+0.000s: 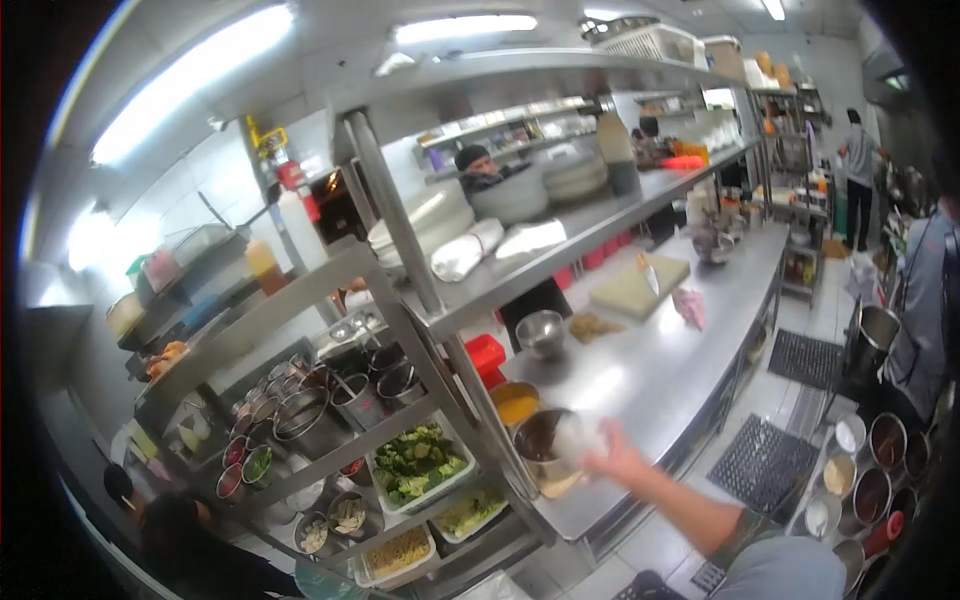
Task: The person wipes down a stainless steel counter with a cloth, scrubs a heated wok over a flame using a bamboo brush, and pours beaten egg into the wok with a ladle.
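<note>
My right hand [612, 455] reaches in from the lower right, fingers closed on a white thing [580, 438]. Motion blurs it too much to tell whether it is a cloth or a container. It overlaps the right rim of a metal pot [540, 446] with dark brown contents, at the near end of the steel counter. Whether the two touch, I cannot tell. Behind that pot stands another container with orange-yellow contents [516, 408]. My left hand is out of view.
Farther along the steel counter [610, 375] are a metal bowl [541, 333], a cutting board [640, 287] with a knife [649, 273], and a pink cloth [689, 308]. A rack at left holds broccoli [418, 463]. Pots [887, 440] line the right. Other people stand around.
</note>
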### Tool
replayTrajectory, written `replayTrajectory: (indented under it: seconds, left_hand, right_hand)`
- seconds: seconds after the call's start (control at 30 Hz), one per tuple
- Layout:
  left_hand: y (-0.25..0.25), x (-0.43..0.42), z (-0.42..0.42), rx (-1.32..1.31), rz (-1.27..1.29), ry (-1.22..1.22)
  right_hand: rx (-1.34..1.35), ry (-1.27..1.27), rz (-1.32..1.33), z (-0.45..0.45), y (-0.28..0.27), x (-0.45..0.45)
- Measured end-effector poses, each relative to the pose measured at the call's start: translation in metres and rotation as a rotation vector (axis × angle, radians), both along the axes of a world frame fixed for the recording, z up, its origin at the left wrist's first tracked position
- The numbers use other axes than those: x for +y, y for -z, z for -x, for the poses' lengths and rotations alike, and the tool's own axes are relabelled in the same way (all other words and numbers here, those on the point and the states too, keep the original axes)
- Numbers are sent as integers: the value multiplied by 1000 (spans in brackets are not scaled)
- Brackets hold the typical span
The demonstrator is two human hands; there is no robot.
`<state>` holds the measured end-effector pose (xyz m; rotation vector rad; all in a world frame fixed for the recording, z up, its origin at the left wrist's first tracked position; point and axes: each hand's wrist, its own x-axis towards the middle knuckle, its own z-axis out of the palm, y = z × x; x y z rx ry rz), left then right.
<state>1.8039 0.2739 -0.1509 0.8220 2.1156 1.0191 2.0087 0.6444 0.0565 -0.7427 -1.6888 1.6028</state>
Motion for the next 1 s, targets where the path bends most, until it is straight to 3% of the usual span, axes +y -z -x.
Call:
replayTrajectory:
  seconds: [0.07,0.1,0.17,0.2,0.27,0.37,0.47,0.6,0.63,0.73,1.0]
  left_hand:
    - [-59,60,17,74,-142,54]
    - [-90,88,24,118,-217,80]
    - [-153,142,34,209,-347,123]
    - [-186,168,37,253,-401,141]
    - [-240,212,44,340,-491,160]
    - [-309,272,54,451,-585,152]
    - [-356,325,64,543,-626,117]
    - [-391,378,81,624,-620,42]
    - [-395,389,85,629,-609,22]
    - [-400,410,92,648,-572,-27]
    - [-397,424,100,655,-514,-76]
  right_hand:
    - [291,230,-322,-10,-62,64]
    - [257,558,-845,-10,-91,103]
    - [364,539,-830,-22,-187,125]
    - [366,601,-1005,-22,-212,158]
    - [229,708,-1063,-17,-259,199]
    - [78,721,-1070,5,-297,256]
    - [-289,523,-952,27,-302,307]
    - [-569,642,-1456,49,-299,310]
    - [-326,548,-1527,53,-306,303]
    - [-161,-115,-1222,76,-319,285]
    - [-284,-387,-1239,106,-307,284]
